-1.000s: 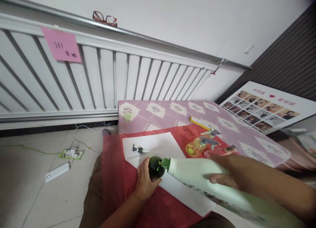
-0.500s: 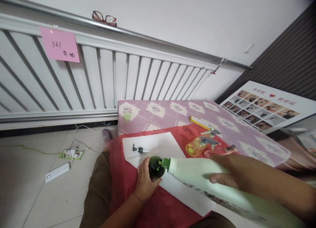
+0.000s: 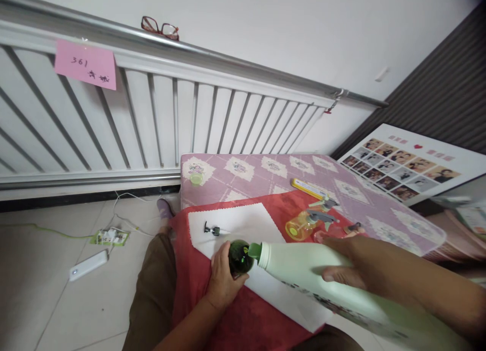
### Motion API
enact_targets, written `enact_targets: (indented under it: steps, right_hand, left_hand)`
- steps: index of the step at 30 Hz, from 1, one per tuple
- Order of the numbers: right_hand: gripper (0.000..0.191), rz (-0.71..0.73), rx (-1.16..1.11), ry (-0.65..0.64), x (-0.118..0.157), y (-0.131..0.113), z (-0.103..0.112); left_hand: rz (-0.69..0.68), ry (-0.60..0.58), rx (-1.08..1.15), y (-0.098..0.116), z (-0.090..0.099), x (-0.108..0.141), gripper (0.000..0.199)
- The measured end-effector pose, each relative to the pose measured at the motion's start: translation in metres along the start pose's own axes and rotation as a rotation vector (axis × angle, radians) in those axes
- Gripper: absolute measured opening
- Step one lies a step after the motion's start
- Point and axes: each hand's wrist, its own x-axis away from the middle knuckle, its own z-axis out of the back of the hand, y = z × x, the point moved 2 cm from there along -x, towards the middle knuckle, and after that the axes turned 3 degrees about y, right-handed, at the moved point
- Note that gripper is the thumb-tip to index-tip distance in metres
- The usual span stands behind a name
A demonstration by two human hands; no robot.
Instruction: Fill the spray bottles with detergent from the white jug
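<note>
My left hand (image 3: 221, 280) is wrapped round a dark green bottle (image 3: 239, 260) above a white sheet (image 3: 243, 217). In my right hand (image 3: 349, 265) is a large pale green bottle (image 3: 299, 265), tilted nearly flat. Its green spout (image 3: 254, 250) is at the mouth of the dark bottle. A black pump head (image 3: 212, 230) lies on the sheet, its thin tube pointing right. Beyond my right hand are a yellow spray bottle (image 3: 299, 228) and a pink bottle (image 3: 322, 236), partly hidden. Whether liquid flows between the bottles cannot be made out.
A red cloth (image 3: 277, 206) covers part of the patterned table (image 3: 261, 168). A green cap (image 3: 196, 178) sits at the back left, a yellow box (image 3: 309, 189) at the back. A radiator (image 3: 212, 118) stands behind. On the floor are a power strip (image 3: 121, 238) and white device (image 3: 89, 265).
The pink note on the radiator has shifted slightly left and up. The red cloth's left edge near my leg has moved a little. Both hands and their bottles look nearly unmoved.
</note>
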Motion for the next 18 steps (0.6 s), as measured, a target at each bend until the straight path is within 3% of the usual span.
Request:
enact_targets:
  steps: [2, 12, 17, 18]
  right_hand:
    - [0.035, -0.01, -0.002, -0.081, -0.0005, 0.0011, -0.0021]
    - [0.036, -0.02, 0.04, -0.12, -0.0017, 0.0003, -0.0015]
    - [0.034, 0.036, 0.056, -0.054, -0.0023, 0.0068, -0.0063]
    - [0.033, 0.064, 0.042, 0.058, -0.0029, 0.0091, -0.0065]
  left_hand:
    - [-0.003, 0.0, -0.001, -0.0005, 0.0, 0.0002, 0.091]
    - [-0.031, 0.011, -0.024, -0.0024, -0.0021, 0.0007, 0.093]
    - [-0.026, 0.001, -0.028, -0.0021, -0.0025, 0.0005, 0.092]
    - [-0.023, 0.0, -0.026, -0.0017, -0.0022, 0.0004, 0.092]
